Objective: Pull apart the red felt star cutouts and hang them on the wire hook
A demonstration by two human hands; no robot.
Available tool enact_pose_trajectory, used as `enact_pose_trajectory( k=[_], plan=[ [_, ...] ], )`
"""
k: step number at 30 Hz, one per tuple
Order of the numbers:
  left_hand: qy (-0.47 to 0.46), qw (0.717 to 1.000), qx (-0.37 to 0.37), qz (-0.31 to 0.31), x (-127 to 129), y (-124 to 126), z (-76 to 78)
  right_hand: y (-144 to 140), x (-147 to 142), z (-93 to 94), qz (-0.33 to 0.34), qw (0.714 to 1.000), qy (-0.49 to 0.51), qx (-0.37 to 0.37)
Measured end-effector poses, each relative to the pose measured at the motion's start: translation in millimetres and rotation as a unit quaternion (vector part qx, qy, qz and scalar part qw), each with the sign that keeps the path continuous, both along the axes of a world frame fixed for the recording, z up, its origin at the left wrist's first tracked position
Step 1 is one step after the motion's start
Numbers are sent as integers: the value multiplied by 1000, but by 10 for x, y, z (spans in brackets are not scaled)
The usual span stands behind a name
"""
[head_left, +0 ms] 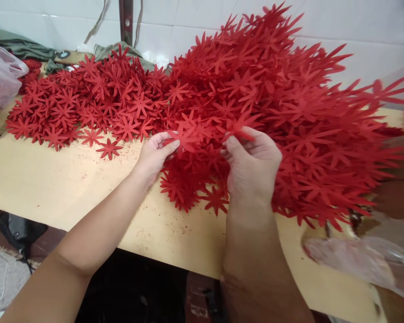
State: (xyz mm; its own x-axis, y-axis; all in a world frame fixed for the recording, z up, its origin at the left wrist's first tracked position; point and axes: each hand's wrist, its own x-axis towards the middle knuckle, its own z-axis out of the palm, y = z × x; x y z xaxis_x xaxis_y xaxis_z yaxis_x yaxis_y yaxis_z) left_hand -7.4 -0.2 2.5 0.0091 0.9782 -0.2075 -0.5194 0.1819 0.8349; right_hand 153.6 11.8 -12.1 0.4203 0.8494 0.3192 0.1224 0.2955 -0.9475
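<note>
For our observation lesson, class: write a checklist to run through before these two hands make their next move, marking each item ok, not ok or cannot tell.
1. Left hand grips a red flower cutout: ok, pinched by thumb and fingers.
2. Right hand grips a red cutout: ok, pinched near the thumb tip.
3. Left hand's grip is on one layer only: cannot tell, red pieces lie close behind.
4. Hands apart: ok, a gap shows between them.
5. Tabletop free of specks: not ok, small reddish bits are scattered on it.
6. Plastic bag at far left away from both hands: ok.
</note>
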Motion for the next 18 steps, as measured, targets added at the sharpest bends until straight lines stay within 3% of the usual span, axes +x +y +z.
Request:
enact_pose_trajectory(
  k=[5, 8, 12, 15, 18],
  plan=[
    [1, 1000, 24, 3, 51, -25, 11, -68, -125, -20, -27, 988, -150, 39],
    [6, 1000, 20, 8, 60, -28, 32, -166, -241, 31, 45, 977, -204, 36],
    [16, 1000, 19, 3, 61, -34, 44, -245, -358, 80, 164, 971, -172, 1],
    [13, 1000, 21, 2, 65, -44, 46, -232, -373, 89, 153, 980, -124, -6],
    [-8, 999, 33, -36, 63, -55, 50, -181, -328, 94, 96, 993, -67, -10]
  ],
)
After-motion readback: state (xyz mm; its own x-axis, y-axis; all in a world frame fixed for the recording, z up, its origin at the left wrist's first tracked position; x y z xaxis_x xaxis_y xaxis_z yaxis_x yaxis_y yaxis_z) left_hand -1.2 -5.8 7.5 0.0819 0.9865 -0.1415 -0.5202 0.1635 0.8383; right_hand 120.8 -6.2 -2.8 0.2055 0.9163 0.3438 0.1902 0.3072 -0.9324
